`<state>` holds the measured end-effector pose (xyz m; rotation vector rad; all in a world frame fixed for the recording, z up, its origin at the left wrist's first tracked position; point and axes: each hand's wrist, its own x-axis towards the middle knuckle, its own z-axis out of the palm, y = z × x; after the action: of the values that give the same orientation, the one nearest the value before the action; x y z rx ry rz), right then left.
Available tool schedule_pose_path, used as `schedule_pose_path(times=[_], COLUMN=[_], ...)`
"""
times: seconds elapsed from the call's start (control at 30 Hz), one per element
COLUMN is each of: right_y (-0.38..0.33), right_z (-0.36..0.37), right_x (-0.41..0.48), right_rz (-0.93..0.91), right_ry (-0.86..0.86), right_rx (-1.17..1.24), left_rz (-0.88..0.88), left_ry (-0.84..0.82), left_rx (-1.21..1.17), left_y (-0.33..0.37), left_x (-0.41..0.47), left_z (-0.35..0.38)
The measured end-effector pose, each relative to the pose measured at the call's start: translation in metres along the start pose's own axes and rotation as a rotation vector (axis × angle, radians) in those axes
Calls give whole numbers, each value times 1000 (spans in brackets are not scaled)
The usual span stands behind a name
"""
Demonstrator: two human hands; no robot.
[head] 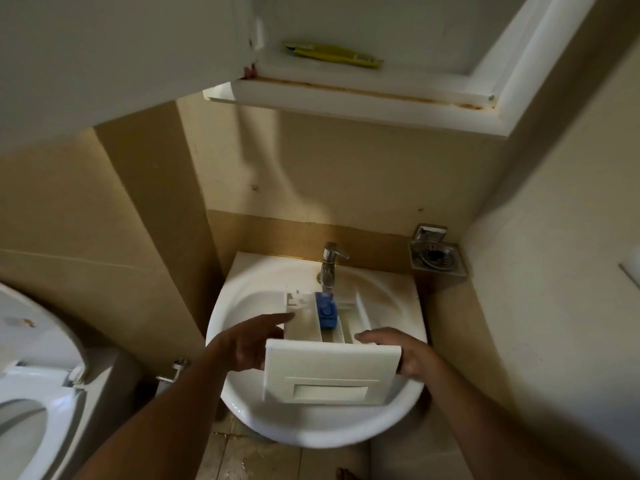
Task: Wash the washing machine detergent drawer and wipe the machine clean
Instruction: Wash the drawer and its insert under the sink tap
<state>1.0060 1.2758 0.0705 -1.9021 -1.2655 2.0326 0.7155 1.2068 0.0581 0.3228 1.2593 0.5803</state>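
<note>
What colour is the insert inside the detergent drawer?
The insert is blue, head view; the drawer is white.

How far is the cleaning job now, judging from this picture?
Done: the detergent drawer is out, over the sink. In hand: the right hand grips it and the left hand touches it under the tap. Left: wiping the machine, not in view.

Brightness: dim, with a warm yellow cast; the frame corners are darkest.
Light: brightest patch at centre, on the wall (381, 188) behind the tap (330, 261) and on the sink (311, 429) rim.
Shadows: soft streak on the centre wall; lower frame murky.
Blur: far end of the drawer (329, 374) smeared.
Distortion: cabinet (346, 95) edges bow in the upper frame.
</note>
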Motion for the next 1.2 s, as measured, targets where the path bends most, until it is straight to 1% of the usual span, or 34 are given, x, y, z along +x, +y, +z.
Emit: schedule_pose_path(times=[0.07, 0.13, 0.27, 0.37, 0.43, 0.53, 0.6, 0.67, 0.7, 0.77, 0.87, 0.93, 1.0, 1.07, 1.2], right_y=[-22, -40, -57, -58, -53, -38, -28, -21, -20, -18, -23, -26, -29, -33, -38], right_z=[-4, -7, -16, -14, -7, 10, 25, 39, 44, 46, 34, 26, 20, 12, -5], right_x=[6, 9, 14, 13, 9, 7, 8, 12, 15, 21, 28, 28, 29, 33, 45], right_rz=[4, -5, -30, -87, -73, -15, 6, -20, -49, -87, -124, -141, -152, -144, -132], right_ry=[-22, -2, 61, 122, 158, 133, 104, 80, 95, 188, 241, 206, 154, 103, -2], right_rx=[-142, -190, -104, -55, -105, -129, -112, -111, -126, -152, -258, -346, -424, -442, -456], left_rz=[37, 74, 132, 192, 222, 238, 242, 247, 258, 264, 202, 156, 183, 230, 223], left_ry=[112, 187, 225, 261, 312, 349, 327, 283, 257, 196, 113, 78, 47, 31, 6], left_rx=[11, -9, -122, -243, -321, -458, -542, -539, -507, -448, -413, -464, -578, -661, -752], left_y=[-7, -17, -36, -47, -53, -60, -66, -72, -75, -79, -85, -92, -96, -90, -74], left_x=[2, 6, 7, 10, 16, 21, 24, 24, 21, 13, 2, -2, -4, -12, -12], left_z=[12, 19, 30, 42, 49, 60, 69, 78, 80, 77, 52, 29, 12, 9, 12])
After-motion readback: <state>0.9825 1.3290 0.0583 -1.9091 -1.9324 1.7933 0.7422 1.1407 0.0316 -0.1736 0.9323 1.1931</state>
